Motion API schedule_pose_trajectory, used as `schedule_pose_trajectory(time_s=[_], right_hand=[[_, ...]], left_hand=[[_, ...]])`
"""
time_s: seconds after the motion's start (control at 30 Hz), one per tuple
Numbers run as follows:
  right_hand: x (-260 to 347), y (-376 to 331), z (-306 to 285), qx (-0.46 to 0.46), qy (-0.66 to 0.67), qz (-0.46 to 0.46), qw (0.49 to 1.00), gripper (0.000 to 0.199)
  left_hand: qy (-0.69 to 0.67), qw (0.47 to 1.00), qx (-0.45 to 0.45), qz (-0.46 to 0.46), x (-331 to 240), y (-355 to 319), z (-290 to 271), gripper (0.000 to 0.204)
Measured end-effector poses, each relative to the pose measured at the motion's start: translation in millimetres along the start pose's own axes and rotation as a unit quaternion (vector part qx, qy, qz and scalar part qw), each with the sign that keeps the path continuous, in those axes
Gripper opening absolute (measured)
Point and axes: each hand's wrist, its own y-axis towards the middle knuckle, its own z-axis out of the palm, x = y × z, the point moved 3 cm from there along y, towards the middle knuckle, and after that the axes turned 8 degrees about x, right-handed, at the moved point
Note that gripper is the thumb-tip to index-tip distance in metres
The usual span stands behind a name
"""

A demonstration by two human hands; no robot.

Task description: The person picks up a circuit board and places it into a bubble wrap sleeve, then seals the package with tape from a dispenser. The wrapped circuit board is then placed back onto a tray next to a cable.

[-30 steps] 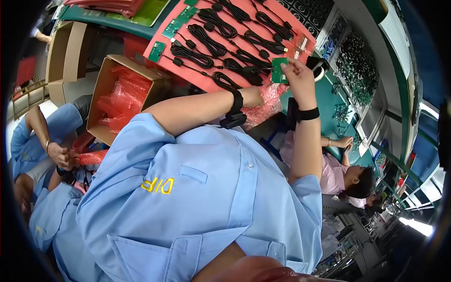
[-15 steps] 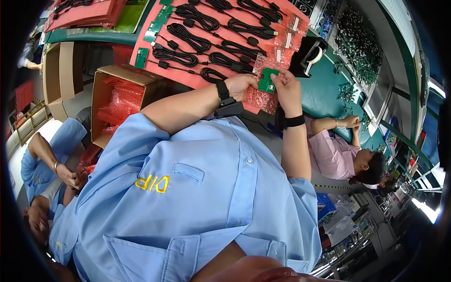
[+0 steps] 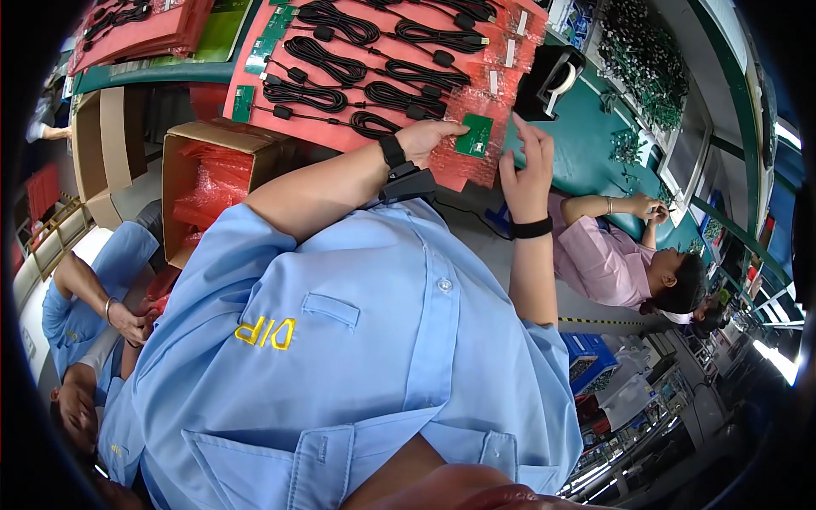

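My left hand [image 3: 427, 141] is pinched on the left edge of a green circuit board [image 3: 476, 136]. Red bubble wrap [image 3: 469, 174] lies directly under the board, at the near right edge of the red sheet. Apart from the board, my right hand [image 3: 529, 166] is raised with its fingers stretched out and nothing in it. Just beyond those fingertips stands a black tape dispenser [image 3: 534, 93] with a pale roll. Coiled black cables [image 3: 325, 61] lie in rows on the red sheet [image 3: 246, 64], joined to small green boards [image 3: 243, 104] at the left.
A cardboard box [image 3: 174, 161] of red bubble bags stands left of the table. Dark-and-green small parts [image 3: 642, 72] are heaped at the far right. A co-worker in pink [image 3: 603, 255] sits at the right; another in blue [image 3: 81, 297] is at the left.
My right hand has let go of the board and moved right, its fingers opening out. My left hand keeps its hold. The view has shifted slightly.
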Motion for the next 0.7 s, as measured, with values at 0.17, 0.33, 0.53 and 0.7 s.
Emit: schedule_pose_trajectory(time_s=[0.17, 0.33, 0.53, 0.7], right_hand=[[18.8, -23.8, -8.5, 0.008, -0.166, -0.269, 0.949, 0.025], [-14.3, -3.7, 21.3, 0.130, 0.119, 0.028, 0.984, 0.020], [-40.8, -1.8, 46.0, 0.141, 0.237, 0.139, 0.951, 0.028], [-48.7, 6.3, 52.5, 0.033, 0.237, 0.134, 0.962, 0.027]], left_hand=[[0.007, 0.999, 0.005, -0.036, 1.5, -4.9, 8.9, 0.026], [-0.019, 1.000, 0.002, -0.022, 8.2, -7.1, 13.3, 0.030], [-0.089, 0.995, 0.036, 0.034, 7.6, -27.6, 35.8, 0.029], [0.059, 0.997, -0.024, 0.052, 11.7, -30.3, 32.5, 0.027]])
